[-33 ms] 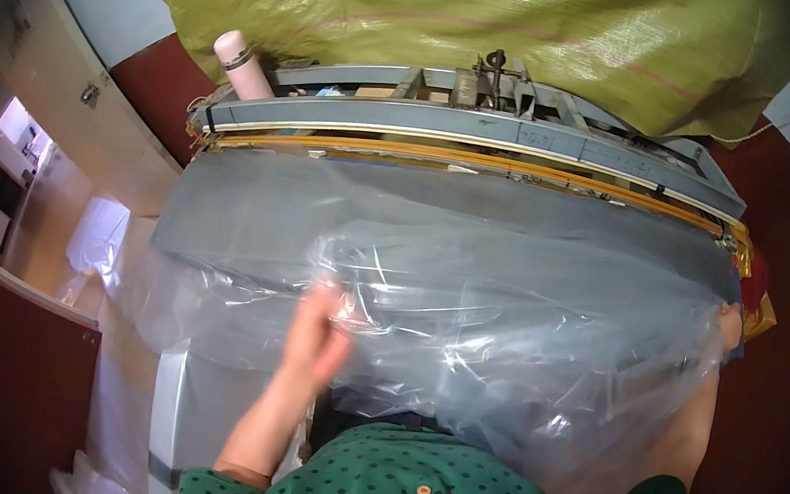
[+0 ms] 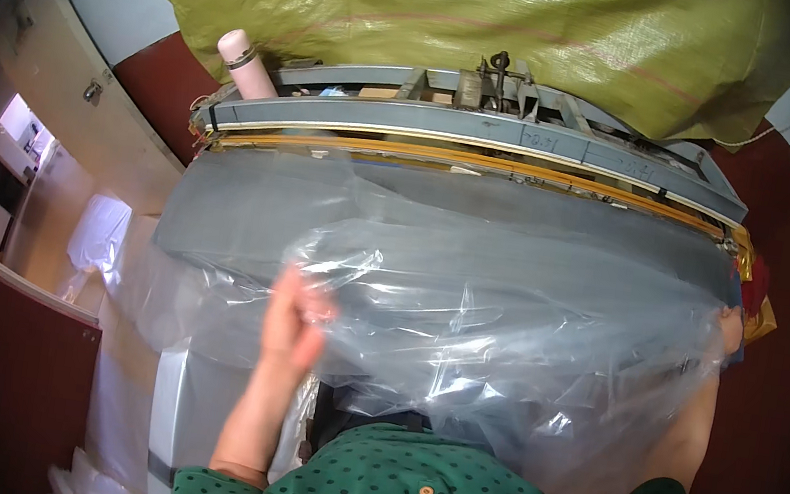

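Observation:
A large sheet of clear plastic film (image 2: 464,328) lies wrinkled over the grey bench top (image 2: 252,187) and hangs over its near edge. My left hand (image 2: 294,319), slightly blurred, is raised at left of centre with its fingers curled at a lifted fold of the film; it seems to grip it. At the bench's right end, my right hand (image 2: 728,332) is closed on the film's right edge, its fingers partly hidden.
A metal frame (image 2: 453,124) with an orange strip (image 2: 408,153) runs along the bench's back. A pink bottle (image 2: 247,64) leans there at left. Behind hangs a yellow-green woven sheet (image 2: 468,15). A pale cabinet (image 2: 83,92) stands left; golden material (image 2: 762,317) hangs right.
My left hand has shifted a little to the left, and the film's fold beside it has spread left and upward. My right hand stays at the right edge.

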Demonstrator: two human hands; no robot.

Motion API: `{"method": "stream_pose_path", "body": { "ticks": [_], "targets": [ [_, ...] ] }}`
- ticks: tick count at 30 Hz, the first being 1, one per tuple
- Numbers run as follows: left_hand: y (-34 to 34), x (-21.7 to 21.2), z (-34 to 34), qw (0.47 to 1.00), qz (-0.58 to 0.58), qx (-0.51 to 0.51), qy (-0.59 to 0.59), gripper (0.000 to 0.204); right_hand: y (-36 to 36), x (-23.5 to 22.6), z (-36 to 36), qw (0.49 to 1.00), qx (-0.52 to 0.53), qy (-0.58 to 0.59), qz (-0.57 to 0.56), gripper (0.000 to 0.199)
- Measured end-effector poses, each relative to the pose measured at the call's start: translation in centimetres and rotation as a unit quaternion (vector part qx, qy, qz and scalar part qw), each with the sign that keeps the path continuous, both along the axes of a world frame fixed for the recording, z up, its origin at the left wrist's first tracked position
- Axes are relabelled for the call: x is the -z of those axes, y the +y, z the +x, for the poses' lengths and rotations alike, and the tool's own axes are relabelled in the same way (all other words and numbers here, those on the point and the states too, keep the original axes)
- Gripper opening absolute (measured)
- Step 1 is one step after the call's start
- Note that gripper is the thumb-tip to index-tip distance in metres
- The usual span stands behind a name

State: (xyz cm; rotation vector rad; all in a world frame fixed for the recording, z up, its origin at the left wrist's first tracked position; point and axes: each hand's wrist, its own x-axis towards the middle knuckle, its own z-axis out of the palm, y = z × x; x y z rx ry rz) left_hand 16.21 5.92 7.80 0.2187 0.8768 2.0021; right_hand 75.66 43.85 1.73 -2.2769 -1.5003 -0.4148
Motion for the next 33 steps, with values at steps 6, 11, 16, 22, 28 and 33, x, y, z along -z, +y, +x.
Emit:
{"method": "stream_pose_path", "body": {
  "ticks": [6,11,16,22,28,33],
  "targets": [
    [-6.6,3.9,-10.0,0.982,-0.141,-0.121,0.036,0.014,0.7,-0.2,-0.8,0.998,-0.028,0.029,-0.040,0.029],
    [-8.6,6.9,-9.1,0.827,-0.373,-0.251,0.338,0.004,0.3,0.1,0.6,0.998,-0.036,0.031,-0.034,0.027],
    [-2.3,0.4,-8.3,0.613,-0.228,-0.117,0.748,0.026,0.2,-0.1,0.6,0.998,-0.019,0.046,-0.028,0.030],
    [5.0,4.9,-13.2,0.476,-0.257,-0.004,0.841,0.044,2.0,1.2,1.9,0.989,-0.088,0.118,-0.017,0.030],
    [9.1,5.6,-14.9,0.521,-0.245,-0.033,0.817,0.036,3.7,4.5,10.9,0.931,-0.161,0.287,0.158,0.034],
    [10.1,4.7,-17.4,0.532,-0.341,-0.145,0.761,0.039,2.1,2.6,9.1,0.854,-0.201,0.421,0.230,0.029]
  ]
}}
